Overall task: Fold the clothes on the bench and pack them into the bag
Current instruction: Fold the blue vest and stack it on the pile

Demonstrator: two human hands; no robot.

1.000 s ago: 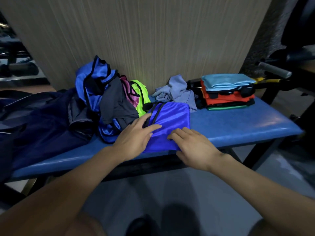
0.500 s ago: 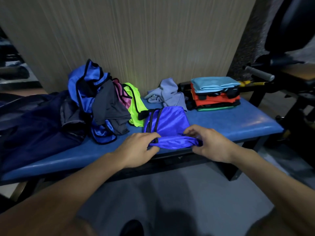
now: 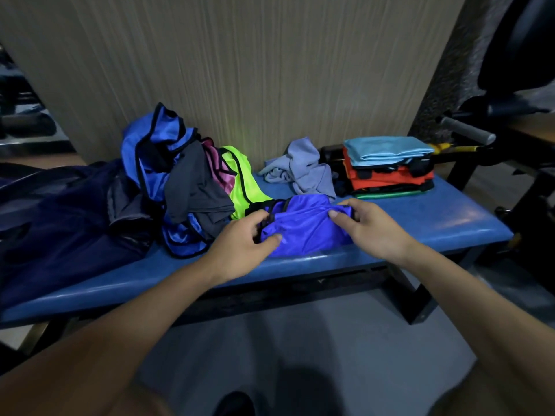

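Observation:
A shiny blue vest with black trim (image 3: 303,226) lies folded small near the front edge of the blue padded bench (image 3: 450,223). My left hand (image 3: 243,241) pinches its left end and my right hand (image 3: 369,226) pinches its right end. Left of it sits a heap of unfolded clothes (image 3: 186,181): blue, dark grey, pink and neon yellow pieces. A crumpled grey garment (image 3: 306,169) lies behind the vest. A stack of folded clothes (image 3: 387,166), light blue on top, orange and green below, stands at the right. A dark navy bag (image 3: 51,223) lies at the bench's left end.
A wood-grain wall panel (image 3: 240,70) rises right behind the bench. Dark gym equipment with a grey padded handle (image 3: 465,133) stands at the right. Grey floor (image 3: 300,340) lies below, in front of the bench.
Both hands lifted the vest's near edge and carried it away from me over the rest, so the vest is now half as deep. The hands moved from pressing flat to pinching its ends.

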